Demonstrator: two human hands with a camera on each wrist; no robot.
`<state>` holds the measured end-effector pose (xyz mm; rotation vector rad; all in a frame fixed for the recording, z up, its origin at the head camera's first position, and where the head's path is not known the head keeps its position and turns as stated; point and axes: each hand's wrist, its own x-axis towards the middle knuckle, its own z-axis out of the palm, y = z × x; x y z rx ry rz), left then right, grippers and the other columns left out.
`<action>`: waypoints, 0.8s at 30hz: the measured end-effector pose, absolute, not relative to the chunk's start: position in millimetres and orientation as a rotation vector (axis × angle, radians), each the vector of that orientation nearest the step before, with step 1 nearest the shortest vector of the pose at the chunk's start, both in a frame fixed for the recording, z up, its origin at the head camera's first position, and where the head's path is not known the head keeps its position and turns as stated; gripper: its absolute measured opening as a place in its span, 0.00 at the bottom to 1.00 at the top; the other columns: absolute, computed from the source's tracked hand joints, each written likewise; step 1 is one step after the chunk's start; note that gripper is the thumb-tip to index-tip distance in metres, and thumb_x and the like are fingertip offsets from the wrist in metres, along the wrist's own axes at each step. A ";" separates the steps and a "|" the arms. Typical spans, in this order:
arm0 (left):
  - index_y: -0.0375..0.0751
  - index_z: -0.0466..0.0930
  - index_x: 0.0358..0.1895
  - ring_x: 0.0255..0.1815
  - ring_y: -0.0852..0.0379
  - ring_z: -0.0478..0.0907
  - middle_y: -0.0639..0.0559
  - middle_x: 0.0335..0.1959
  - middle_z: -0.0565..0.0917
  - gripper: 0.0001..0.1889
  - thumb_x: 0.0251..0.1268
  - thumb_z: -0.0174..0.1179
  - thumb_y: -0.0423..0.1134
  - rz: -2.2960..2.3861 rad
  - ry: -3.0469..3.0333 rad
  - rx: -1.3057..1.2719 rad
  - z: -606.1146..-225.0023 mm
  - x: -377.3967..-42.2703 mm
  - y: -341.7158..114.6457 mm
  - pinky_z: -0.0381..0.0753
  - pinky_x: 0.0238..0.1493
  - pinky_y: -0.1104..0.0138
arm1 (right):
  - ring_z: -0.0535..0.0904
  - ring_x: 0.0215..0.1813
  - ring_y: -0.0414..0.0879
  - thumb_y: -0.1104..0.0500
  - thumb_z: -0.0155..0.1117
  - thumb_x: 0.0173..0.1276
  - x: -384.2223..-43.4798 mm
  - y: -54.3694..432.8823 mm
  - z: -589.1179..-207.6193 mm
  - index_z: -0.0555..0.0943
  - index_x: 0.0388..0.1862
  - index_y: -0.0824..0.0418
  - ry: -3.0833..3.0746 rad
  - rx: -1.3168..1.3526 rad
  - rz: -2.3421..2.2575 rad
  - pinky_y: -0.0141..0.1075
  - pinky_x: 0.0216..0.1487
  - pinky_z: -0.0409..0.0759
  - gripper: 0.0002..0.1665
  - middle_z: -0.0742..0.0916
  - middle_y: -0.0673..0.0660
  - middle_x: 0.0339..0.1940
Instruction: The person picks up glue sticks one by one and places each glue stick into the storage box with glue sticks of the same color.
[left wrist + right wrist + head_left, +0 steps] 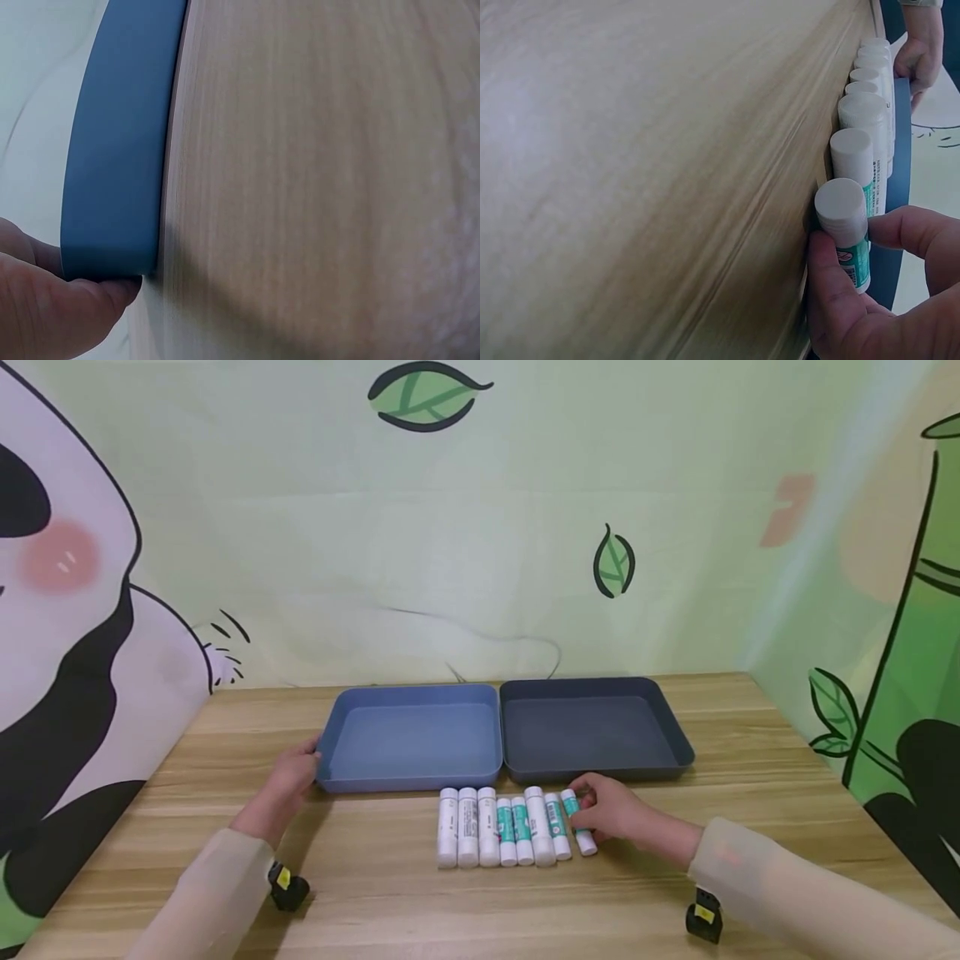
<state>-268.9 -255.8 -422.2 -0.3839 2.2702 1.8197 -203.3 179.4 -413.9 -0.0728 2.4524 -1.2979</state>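
Note:
In the head view, my left hand (291,781) grips the left end of a light blue tray (415,781). The left wrist view has the thumb against the outside of the tray wall (120,142) and a finger at the rim side. With thumb and fingers, my right hand (617,810) pinches a small green-and-white glue stick (584,842) at the right end of a row. That stick lies slightly tilted, its white end (841,206) toward the right wrist camera. Beside it lie another green-labelled glue stick (557,827) and a larger white one (537,827).
A dark navy tray (600,774) stands against the blue one on its right. Further left in the row are two green-labelled sticks (514,832) and three larger white sticks (468,828). Behind the wooden table (390,910) rises a printed wall (300,527).

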 end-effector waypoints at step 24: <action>0.30 0.35 0.81 0.85 0.36 0.42 0.29 0.83 0.42 0.30 0.80 0.25 0.27 1.811 2.285 -0.348 -421.1 -266.7 -254.1 0.47 0.87 0.48 | 0.77 0.36 0.46 0.69 0.65 0.60 -207.0 178.4 -410.2 0.71 0.65 0.74 2.422 -0.056 -1.298 0.36 0.31 0.87 0.33 0.76 0.59 0.40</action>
